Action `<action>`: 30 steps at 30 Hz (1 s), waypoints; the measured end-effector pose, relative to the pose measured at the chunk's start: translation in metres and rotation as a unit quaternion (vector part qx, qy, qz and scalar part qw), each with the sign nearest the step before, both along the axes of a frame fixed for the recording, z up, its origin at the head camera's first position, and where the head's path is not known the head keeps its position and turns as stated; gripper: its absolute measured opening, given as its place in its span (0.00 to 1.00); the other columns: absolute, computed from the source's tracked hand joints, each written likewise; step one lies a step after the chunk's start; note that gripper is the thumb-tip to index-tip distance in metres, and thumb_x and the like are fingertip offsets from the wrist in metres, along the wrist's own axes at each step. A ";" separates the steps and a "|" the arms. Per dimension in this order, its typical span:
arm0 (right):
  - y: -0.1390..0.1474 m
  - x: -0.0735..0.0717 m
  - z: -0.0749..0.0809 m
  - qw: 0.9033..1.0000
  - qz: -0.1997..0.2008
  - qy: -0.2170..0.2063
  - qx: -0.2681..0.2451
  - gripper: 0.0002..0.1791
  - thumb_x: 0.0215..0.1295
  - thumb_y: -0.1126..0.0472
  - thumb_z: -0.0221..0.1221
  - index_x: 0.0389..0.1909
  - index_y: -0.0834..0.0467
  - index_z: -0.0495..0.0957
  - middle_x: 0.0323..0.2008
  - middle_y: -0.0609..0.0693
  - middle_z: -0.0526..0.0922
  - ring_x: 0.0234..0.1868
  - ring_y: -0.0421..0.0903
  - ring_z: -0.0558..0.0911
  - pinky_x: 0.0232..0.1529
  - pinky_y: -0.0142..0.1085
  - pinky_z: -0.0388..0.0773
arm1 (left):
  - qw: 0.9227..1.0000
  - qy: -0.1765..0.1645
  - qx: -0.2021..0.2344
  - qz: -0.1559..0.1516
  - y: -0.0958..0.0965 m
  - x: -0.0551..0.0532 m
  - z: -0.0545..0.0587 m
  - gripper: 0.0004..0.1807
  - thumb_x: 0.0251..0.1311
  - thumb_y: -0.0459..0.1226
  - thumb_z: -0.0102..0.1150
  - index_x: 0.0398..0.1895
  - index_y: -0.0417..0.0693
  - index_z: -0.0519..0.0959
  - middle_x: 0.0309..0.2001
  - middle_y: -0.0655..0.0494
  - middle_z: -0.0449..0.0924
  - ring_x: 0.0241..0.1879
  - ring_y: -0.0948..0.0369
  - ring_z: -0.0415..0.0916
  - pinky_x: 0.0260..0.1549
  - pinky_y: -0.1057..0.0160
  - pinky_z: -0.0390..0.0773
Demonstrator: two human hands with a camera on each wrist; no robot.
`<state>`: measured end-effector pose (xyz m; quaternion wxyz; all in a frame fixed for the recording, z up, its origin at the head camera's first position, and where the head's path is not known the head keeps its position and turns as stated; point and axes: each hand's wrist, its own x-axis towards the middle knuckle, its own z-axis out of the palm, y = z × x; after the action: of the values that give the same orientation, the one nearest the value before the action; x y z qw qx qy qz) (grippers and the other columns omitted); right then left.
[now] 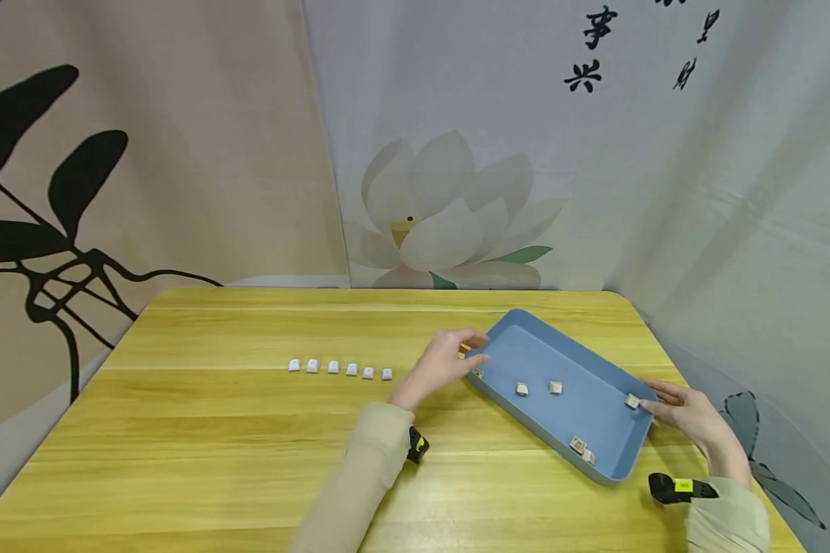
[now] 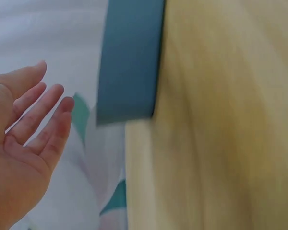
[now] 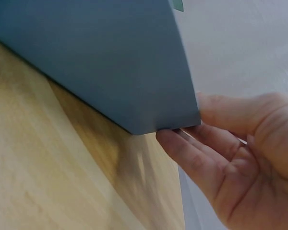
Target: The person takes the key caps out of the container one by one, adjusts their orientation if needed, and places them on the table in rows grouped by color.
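A blue tray [image 1: 560, 338] lies at a slant on the right half of the table, with several small white keycaps [image 1: 556, 388] scattered inside. My right hand [image 1: 688, 415] grips its right end; in the right wrist view the thumb is at the rim and the fingertips [image 3: 169, 139] are under the corner. At the tray's left corner is my left hand [image 1: 446, 359]. Its fingers [image 2: 43, 108] are spread and relaxed, and the left wrist view shows a gap between them and the tray wall [image 2: 132, 62]. One keycap [image 1: 477, 373] sits inside near that hand.
Several white keycaps [image 1: 333, 367] stand in a row on the wooden table [image 1: 200, 445], left of the left hand. A printed curtain [image 1: 249, 153] hangs behind the table's far edge and down its right side.
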<state>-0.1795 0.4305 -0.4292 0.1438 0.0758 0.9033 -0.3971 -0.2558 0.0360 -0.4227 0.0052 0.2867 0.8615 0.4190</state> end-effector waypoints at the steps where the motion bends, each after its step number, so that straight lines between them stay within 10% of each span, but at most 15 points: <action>1: 0.000 0.000 0.000 1.000 0.001 0.001 0.002 0.41 0.69 0.48 0.53 0.71 0.69 0.51 0.67 0.75 0.54 0.61 0.62 0.72 0.48 0.37 0.81 | 1.000 -0.001 -0.003 -0.009 0.006 -0.001 -0.002 0.17 0.62 0.39 0.60 0.54 0.45 0.78 0.50 0.51 0.83 0.51 0.58 0.79 0.49 0.65 0.79; 13: 0.000 0.001 0.001 1.000 0.005 0.001 0.000 0.41 0.69 0.47 0.53 0.71 0.68 0.51 0.68 0.75 0.55 0.58 0.52 0.76 0.47 0.35 0.81 | 0.992 -0.007 -0.105 -0.076 0.055 -0.002 -0.017 0.18 0.60 0.41 0.62 0.52 0.46 0.80 0.46 0.55 0.84 0.46 0.63 0.81 0.43 0.76 0.77; 21: 0.000 0.002 0.001 1.000 0.005 -0.003 -0.007 0.40 0.70 0.49 0.52 0.72 0.68 0.50 0.68 0.74 0.53 0.66 0.69 0.62 0.47 0.37 0.81 | 0.973 -0.009 -0.227 -0.032 0.069 -0.001 -0.022 0.13 0.56 0.51 0.64 0.41 0.61 0.84 0.35 0.69 0.84 0.38 0.71 0.77 0.32 0.73 0.73; 30: 0.002 0.001 -0.001 1.000 0.005 -0.004 -0.009 0.41 0.69 0.48 0.53 0.72 0.68 0.50 0.68 0.75 0.53 0.59 0.58 0.74 0.47 0.36 0.81 | 0.972 -0.008 -0.236 -0.004 0.074 0.000 -0.026 0.06 0.54 0.51 0.65 0.34 0.66 0.86 0.34 0.72 0.84 0.35 0.72 0.77 0.27 0.72 0.70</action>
<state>-0.1783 0.4327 -0.4303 0.1496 0.0718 0.8994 -0.4043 -0.2560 0.1096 -0.4486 0.0816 0.2774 0.9347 0.2067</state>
